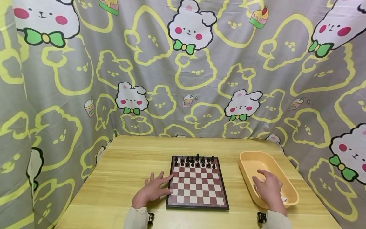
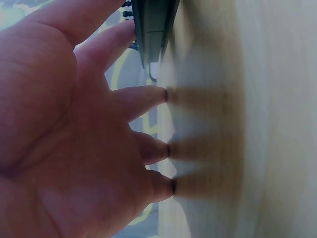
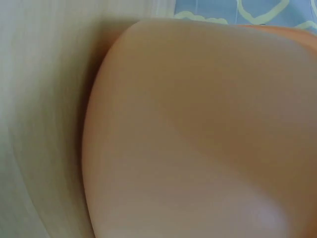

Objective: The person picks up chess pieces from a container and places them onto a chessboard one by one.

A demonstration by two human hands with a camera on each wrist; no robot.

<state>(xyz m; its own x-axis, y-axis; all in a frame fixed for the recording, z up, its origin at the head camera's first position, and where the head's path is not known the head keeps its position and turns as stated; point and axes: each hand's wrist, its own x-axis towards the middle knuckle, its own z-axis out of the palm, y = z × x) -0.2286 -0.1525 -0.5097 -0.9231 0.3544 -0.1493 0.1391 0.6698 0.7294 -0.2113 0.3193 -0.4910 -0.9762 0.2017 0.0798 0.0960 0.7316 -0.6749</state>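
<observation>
A brown-and-white chessboard (image 1: 197, 190) lies on the table, with several black chess pieces (image 1: 193, 163) standing in two rows along its far side. My left hand (image 1: 152, 190) is spread beside it, thumb and index finger touching its left edge. In the left wrist view the other fingertips of this hand (image 2: 94, 124) rest on the wood. My right hand (image 1: 269, 188) reaches into an orange-yellow plastic basin (image 1: 245, 162), its thumb and index finger apart with nothing visible between them. White pieces (image 1: 283, 197) show partly beneath it. The right wrist view holds only the basin's outer wall (image 3: 198, 124).
The wooden table (image 1: 137, 152) carries the board at the middle and the basin to its right. Behind and at both sides hangs a grey curtain (image 1: 160, 73) with cartoon rabbits.
</observation>
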